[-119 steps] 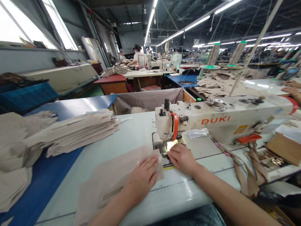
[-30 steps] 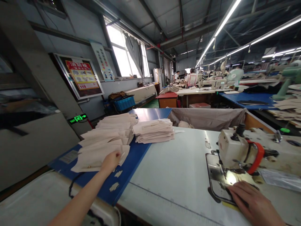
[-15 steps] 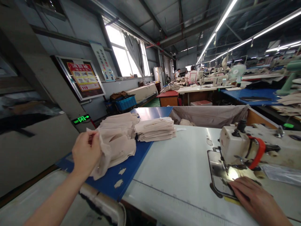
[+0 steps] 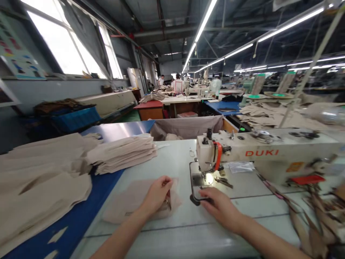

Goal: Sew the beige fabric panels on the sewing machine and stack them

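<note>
My left hand [image 4: 157, 196] pinches the right edge of a beige fabric piece [image 4: 132, 196], which lies blurred by motion on the pale table. A small metallic bit shows by the fingers. My right hand [image 4: 222, 208] is near the front edge of the sewing machine's needle plate [image 4: 198, 181], with thumb and fingers curled together. Something dark shows between them, too unclear to name. The sewing machine [image 4: 242, 151] stands just beyond, its lamp lit. To the left are a neat stack of beige pieces [image 4: 122, 153] and a larger spread pile [image 4: 45, 172].
The piles rest partly on a blue surface [image 4: 105, 194] beside the pale tabletop [image 4: 151, 237]. Behind the table is a cloth-lined bin [image 4: 188, 126]. Fabric strips [image 4: 299, 216] and scissors [image 4: 269, 185] lie at right. Other workstations and people are farther back.
My left hand has brought a fabric piece rightward from the spread pile onto the pale table. My view has turned right. My right hand stays by the needle plate.
</note>
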Available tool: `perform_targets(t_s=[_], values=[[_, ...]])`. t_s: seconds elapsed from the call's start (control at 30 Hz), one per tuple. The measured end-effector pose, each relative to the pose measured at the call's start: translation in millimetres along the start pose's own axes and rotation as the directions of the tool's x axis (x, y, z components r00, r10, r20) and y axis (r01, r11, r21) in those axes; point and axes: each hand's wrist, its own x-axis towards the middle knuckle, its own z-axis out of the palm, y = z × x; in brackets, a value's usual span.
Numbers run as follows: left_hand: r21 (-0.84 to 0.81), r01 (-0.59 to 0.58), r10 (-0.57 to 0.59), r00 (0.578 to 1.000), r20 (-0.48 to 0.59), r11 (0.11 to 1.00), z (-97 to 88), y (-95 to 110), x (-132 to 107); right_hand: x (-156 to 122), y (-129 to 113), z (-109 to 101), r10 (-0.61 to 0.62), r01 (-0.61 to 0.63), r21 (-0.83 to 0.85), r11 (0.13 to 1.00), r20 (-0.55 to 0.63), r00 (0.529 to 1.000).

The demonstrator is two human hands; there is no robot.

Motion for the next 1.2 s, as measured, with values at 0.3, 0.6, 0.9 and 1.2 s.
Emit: perform_targets(t_s=[0.3, 0.6, 0.9, 1.2], values=[[-0.096, -0.047, 0.054, 0.996, 0.066, 0.994, 18.3, 17.1, 4.4, 29.9, -14.3, 60.5, 0.442, -0.437, 0.682, 0.587, 0.182, 0.878], [0.675, -0.438, 0.194, 0.892, 0.408, 0.594, 14.7, -29.4, -30.0, 30.1, -17.8, 39.9, 0.588, -0.501, 0.708, 0.498, 0.148, 0.795], [0.702, -0.461, 0.290, 0.888, 0.358, 0.544, 26.7, -22.8, -17.0, -2.5, 20.2, -40.6, 0.381, -0.366, 0.154, 0.918, -0.075, 0.922], [0.689, -0.507, 0.267, 0.861, 0.434, 0.517, 57.9, -22.3, -8.8, 3.8, 85.8, -138.3, 0.285, -0.408, -0.497, 0.765, -0.307, 0.908]])
